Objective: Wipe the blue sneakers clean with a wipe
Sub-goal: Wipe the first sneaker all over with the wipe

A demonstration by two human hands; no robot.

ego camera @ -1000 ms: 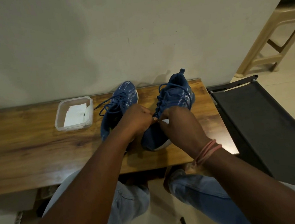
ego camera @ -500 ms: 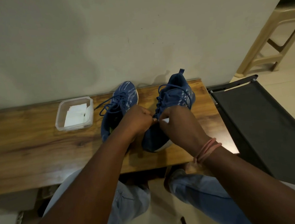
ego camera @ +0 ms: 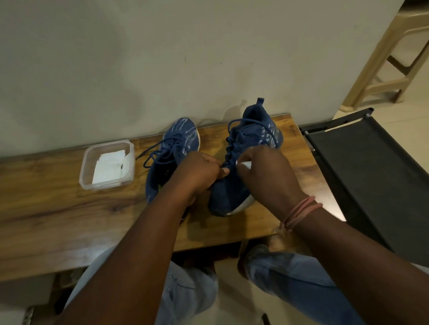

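Note:
Two blue sneakers stand on the wooden table. The left sneaker points its toe toward the wall. The right sneaker points its toe toward me, heel at the wall. My left hand grips the right sneaker at its lower laces, thumb toward the tongue. My right hand pinches a small white wipe against the same shoe's laces. Most of the wipe is hidden under my fingers.
A clear plastic tub with folded white wipes sits left of the sneakers. A dark fabric cot stands at the table's right end. A beige plastic stool is at the far right. The wall runs just behind the table.
My right hand has shifted slightly up the right sneaker's laces, and the white wipe now shows more above my fingers. My left hand holds the same spot.

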